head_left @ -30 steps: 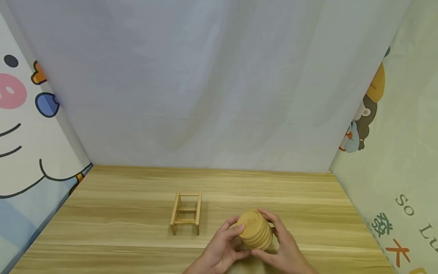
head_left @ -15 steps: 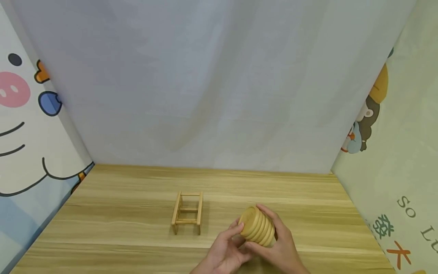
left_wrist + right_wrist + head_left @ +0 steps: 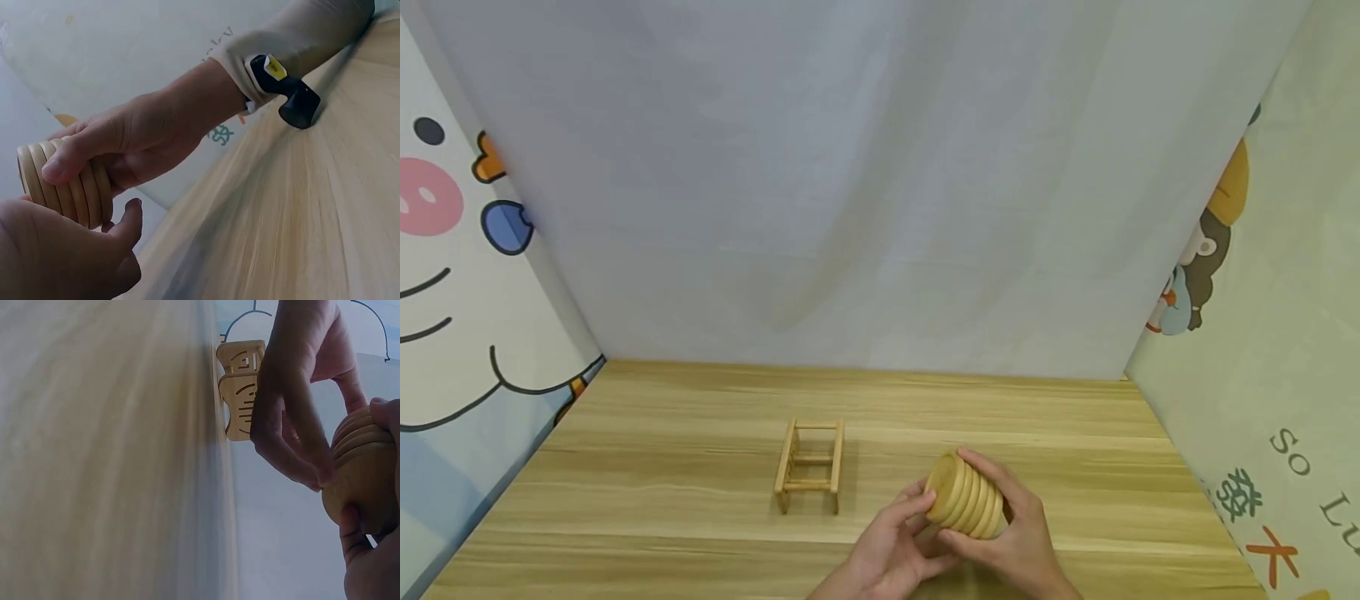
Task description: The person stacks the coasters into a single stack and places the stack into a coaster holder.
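Observation:
A stack of several round wooden coasters (image 3: 972, 500) is held tilted just above the table, its flat end facing left in the head view. My right hand (image 3: 1021, 537) grips the stack round its side, thumb on the near edge and fingers on the far one. At the left end, my left hand (image 3: 887, 546) has its thumb on the first coaster, with other fingers below, partly hidden. The left wrist view shows the coasters (image 3: 81, 197) lined up in the right hand's grip. A small wooden rack (image 3: 808, 485) stands left of both hands.
The wood-grain table (image 3: 662, 467) ends at a pale cloth (image 3: 850, 208) behind it. Printed cloths hang along the left (image 3: 512, 333) and right (image 3: 1225, 375) sides. Carved side panels of the rack (image 3: 240, 406) show in the right wrist view.
The coaster stack has turned from facing more upward to lying more on its side, its edges now showing. Both hands stayed on it; over the last half second they barely moved.

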`<move>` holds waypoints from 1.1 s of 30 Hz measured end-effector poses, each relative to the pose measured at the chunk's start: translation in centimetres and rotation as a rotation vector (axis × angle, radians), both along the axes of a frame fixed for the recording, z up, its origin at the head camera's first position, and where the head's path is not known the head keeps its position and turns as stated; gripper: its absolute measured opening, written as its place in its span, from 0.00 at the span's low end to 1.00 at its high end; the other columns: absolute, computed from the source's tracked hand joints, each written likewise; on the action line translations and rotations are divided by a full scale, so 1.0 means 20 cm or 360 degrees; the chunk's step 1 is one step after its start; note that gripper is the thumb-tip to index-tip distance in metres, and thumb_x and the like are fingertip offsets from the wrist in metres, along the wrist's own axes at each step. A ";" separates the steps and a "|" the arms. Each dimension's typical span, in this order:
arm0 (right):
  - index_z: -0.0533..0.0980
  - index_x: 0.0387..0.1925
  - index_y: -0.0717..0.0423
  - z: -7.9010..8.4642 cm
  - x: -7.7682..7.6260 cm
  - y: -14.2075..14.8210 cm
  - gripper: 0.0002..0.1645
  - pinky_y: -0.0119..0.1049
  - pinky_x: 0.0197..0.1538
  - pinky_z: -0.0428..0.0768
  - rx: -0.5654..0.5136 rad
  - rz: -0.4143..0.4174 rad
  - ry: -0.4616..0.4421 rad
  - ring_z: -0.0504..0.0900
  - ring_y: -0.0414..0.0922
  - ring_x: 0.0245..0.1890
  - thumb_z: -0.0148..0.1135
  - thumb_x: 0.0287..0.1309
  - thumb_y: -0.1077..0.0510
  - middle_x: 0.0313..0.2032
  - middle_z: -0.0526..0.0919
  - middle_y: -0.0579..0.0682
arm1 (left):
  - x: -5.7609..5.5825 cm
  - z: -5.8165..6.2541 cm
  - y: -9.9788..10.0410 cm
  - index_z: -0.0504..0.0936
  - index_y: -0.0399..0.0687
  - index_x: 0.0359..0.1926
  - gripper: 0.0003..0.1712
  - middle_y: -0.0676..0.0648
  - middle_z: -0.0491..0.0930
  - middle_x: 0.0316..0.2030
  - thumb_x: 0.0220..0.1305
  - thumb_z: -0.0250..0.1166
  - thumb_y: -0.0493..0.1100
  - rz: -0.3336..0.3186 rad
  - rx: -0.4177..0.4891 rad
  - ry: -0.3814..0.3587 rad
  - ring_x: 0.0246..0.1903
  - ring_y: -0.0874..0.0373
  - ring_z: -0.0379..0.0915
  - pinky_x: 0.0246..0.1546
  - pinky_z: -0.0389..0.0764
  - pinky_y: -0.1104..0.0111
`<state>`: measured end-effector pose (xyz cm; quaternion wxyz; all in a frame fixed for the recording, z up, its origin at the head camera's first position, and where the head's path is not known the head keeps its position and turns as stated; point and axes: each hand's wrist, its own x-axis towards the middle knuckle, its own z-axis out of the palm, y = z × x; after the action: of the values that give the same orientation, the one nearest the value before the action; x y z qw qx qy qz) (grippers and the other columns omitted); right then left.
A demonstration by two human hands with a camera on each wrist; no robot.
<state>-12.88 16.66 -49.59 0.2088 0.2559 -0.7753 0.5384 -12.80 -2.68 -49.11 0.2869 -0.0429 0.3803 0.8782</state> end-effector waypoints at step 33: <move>0.78 0.74 0.53 0.02 -0.01 0.00 0.51 0.40 0.43 0.92 0.0034 0.0042 -0.0109 0.86 0.41 0.48 0.88 0.47 0.69 0.63 0.85 0.59 | -0.04 0.08 -0.09 0.82 0.37 0.72 0.25 0.34 0.81 0.69 0.81 0.69 0.42 0.0183 -0.0823 0.1055 0.57 0.47 0.88 0.45 0.90 0.72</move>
<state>-13.11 16.66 -49.10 0.1721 0.2498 -0.7842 0.5412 -13.51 -4.57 -47.44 0.0795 0.1501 0.6567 0.7348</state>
